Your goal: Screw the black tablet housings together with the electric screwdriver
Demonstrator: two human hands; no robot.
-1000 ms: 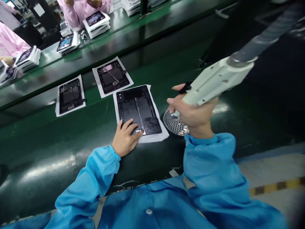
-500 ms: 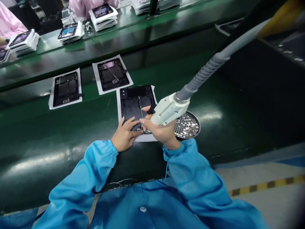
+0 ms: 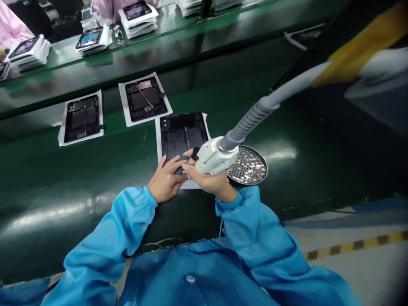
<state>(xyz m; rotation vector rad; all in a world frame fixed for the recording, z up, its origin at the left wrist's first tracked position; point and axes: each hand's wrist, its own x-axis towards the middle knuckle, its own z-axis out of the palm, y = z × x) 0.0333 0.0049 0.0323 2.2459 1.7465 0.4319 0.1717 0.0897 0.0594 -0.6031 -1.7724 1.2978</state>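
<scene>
A black tablet back shell (image 3: 175, 138) with a thin ribbon cable lies on a white sheet (image 3: 191, 185) in front of me. My left hand (image 3: 166, 180) rests on the shell's lower left part, fingers spread out and holding nothing. Wrapped round a white hand-held tool (image 3: 216, 156) with a grey ribbed hose (image 3: 250, 121) is my right hand (image 3: 207, 178). The tool's tip is hidden by my fingers at the shell's lower edge, beside the left fingertips. Just right of this hand sits a round perforated metal dish (image 3: 251, 166) with many small shiny pieces.
Two more black tablet shells, one at far left (image 3: 83, 119) and one behind (image 3: 143, 100), lie on white sheets on the green surface (image 3: 79, 178). Stacks of tablets (image 3: 137, 21) stand on the far ledge, near people in pink sleeves. The hose rises to the upper right.
The white tool and my right hand have shifted slightly left, and the hose has swung with them. The two other shells have slid left. My left hand stays put.
</scene>
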